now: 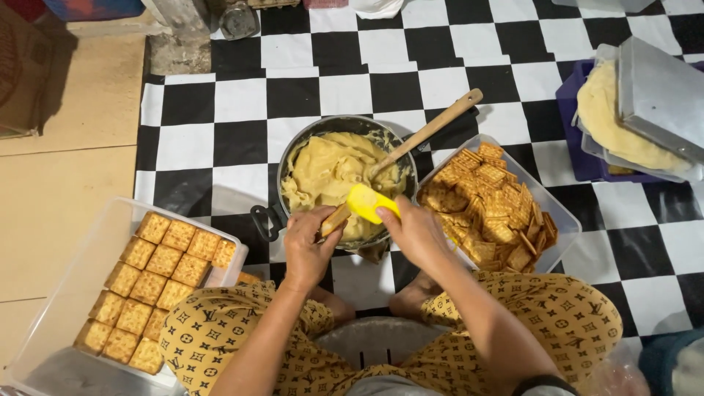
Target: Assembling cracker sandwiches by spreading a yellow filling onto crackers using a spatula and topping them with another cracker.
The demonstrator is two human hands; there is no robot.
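Sitting over a black-and-white checked mat (242, 95), the person works at a pot (293, 158) of pale yellow filling (326, 172) straight ahead at 12 o'clock. The left hand (308, 246) pinches a cracker (335, 219) between thumb and fingers, holding it over the pot's near rim. The right hand (416, 233) is closed round a yellow spatula (369, 202), whose blade lies on the cracker's far end, touching it. A wooden spoon (429, 132) leans in the filling, its handle pointing out toward 2 o'clock over the rim.

At 3 o'clock, just beside the pot, a clear tub (561, 213) holds a loose heap of plain crackers (491, 205), stacked and tilted every way. At 8 o'clock a second clear tub (66, 293) holds filled crackers (158, 282) laid flat in tidy rows, edge to edge; its left part is bare, and the person's patterned knee hides the lower right corner.

Far off at 2 o'clock a purple crate (576, 110) carries a clear container of more yellow filling (609, 117), with a grey metal tray (660, 95) resting tilted across it. At 10 o'clock the mat ends at a tan floor (66, 183), where a cardboard box (22, 73) stands at the edge of view.
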